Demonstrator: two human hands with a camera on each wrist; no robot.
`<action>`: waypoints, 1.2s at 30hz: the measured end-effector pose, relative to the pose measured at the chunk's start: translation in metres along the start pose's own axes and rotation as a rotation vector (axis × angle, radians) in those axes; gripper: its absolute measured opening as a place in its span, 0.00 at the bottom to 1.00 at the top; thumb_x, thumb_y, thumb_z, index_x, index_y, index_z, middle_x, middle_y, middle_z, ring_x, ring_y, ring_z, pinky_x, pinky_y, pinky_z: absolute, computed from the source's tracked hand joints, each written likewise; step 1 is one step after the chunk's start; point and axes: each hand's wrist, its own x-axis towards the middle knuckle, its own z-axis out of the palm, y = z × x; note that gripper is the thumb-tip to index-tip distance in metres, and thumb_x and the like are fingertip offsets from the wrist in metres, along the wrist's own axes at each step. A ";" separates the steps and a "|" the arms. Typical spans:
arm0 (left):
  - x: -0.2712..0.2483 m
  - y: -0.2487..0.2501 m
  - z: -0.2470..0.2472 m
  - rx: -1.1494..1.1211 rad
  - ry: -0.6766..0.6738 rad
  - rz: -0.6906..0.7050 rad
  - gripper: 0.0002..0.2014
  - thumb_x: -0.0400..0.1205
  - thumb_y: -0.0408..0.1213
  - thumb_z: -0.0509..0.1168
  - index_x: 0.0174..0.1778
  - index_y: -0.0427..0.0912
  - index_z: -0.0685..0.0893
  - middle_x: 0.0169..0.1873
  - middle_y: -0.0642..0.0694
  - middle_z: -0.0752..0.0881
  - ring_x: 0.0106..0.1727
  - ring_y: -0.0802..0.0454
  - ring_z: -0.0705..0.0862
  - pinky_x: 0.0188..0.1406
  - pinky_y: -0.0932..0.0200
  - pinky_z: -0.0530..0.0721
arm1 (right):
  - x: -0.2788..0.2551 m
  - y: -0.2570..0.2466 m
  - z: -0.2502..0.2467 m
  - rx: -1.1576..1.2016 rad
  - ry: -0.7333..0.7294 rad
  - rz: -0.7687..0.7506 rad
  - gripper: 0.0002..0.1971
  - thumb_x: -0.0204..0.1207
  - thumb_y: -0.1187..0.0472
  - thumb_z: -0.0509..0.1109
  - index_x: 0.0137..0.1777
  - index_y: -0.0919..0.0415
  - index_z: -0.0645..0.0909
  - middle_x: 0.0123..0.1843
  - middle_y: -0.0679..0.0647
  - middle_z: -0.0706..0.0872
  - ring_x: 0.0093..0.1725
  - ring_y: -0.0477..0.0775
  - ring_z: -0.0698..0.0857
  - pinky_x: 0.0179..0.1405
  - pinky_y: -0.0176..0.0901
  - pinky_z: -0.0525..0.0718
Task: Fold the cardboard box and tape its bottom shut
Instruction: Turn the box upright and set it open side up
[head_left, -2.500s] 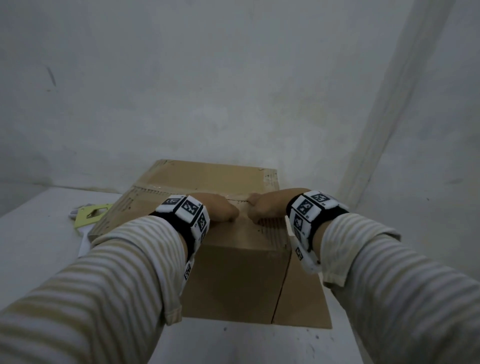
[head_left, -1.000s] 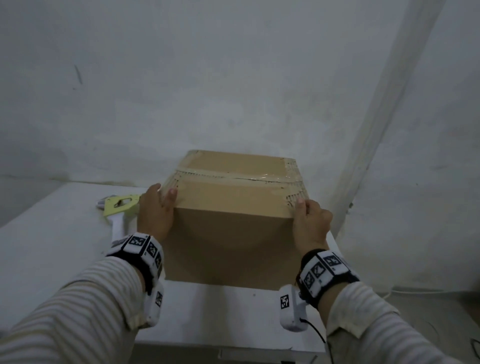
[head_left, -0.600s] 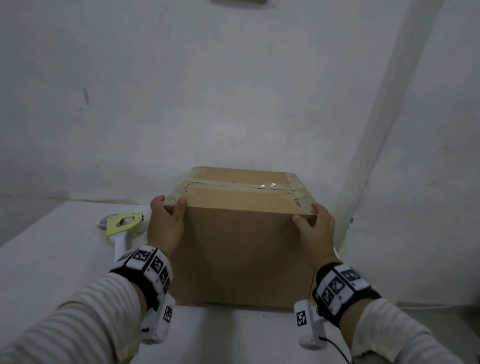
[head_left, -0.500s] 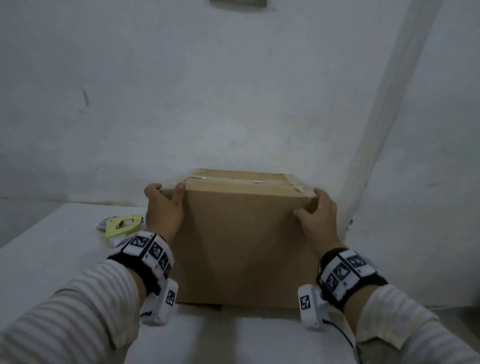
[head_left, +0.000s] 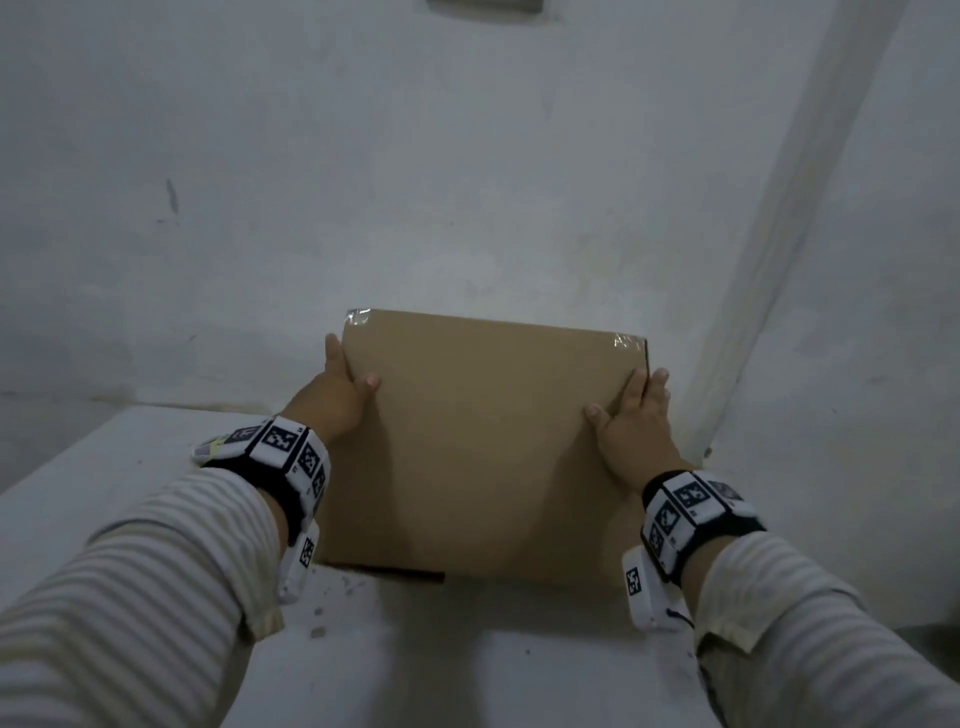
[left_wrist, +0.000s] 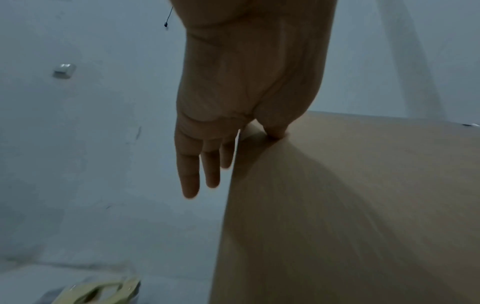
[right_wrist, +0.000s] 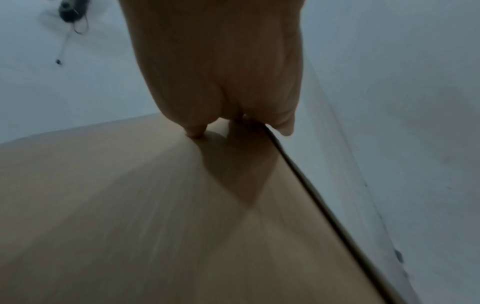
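The brown cardboard box (head_left: 488, 441) stands on the white table (head_left: 441, 665), tilted so that a plain face is turned to me. Shiny ends of clear tape (head_left: 358, 315) wrap over its two top corners. My left hand (head_left: 337, 400) holds the box's left edge, thumb on the near face and fingers down the left side. The left wrist view shows that thumb (left_wrist: 275, 131) pressing the box (left_wrist: 337, 205). My right hand (head_left: 631, 431) holds the right edge the same way. In the right wrist view its fingers (right_wrist: 285, 127) reach over the edge of the box (right_wrist: 155, 205).
A yellow-green tape dispenser (left_wrist: 103, 290) lies on the table left of the box, mostly hidden behind my left wristband (head_left: 285, 457) in the head view. A white wall (head_left: 467, 182) rises close behind the box, and a wall corner stands right beside its right side.
My hands left the taped seam on top and took the box by its side edges. The box tipped, so its taped face turned away and a plain face is towards me.
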 end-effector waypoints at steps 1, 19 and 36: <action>-0.002 -0.008 0.004 0.013 -0.033 -0.035 0.39 0.86 0.51 0.53 0.83 0.45 0.33 0.79 0.34 0.65 0.75 0.34 0.71 0.73 0.44 0.69 | -0.004 0.006 0.006 0.021 -0.052 0.058 0.41 0.84 0.45 0.56 0.84 0.59 0.33 0.85 0.62 0.32 0.85 0.67 0.44 0.83 0.58 0.49; -0.025 -0.011 0.009 -0.010 -0.030 -0.158 0.24 0.82 0.42 0.59 0.70 0.33 0.66 0.56 0.38 0.78 0.52 0.39 0.80 0.54 0.47 0.80 | -0.025 -0.008 -0.002 -0.233 -0.120 0.052 0.28 0.82 0.43 0.56 0.74 0.62 0.68 0.79 0.63 0.62 0.74 0.70 0.64 0.74 0.63 0.67; -0.035 -0.032 0.015 -0.147 -0.090 -0.127 0.35 0.76 0.54 0.65 0.74 0.43 0.61 0.71 0.39 0.66 0.65 0.38 0.75 0.63 0.44 0.80 | -0.048 -0.111 0.089 -0.326 -0.217 -0.562 0.22 0.87 0.55 0.52 0.81 0.53 0.62 0.85 0.53 0.58 0.84 0.57 0.53 0.81 0.56 0.47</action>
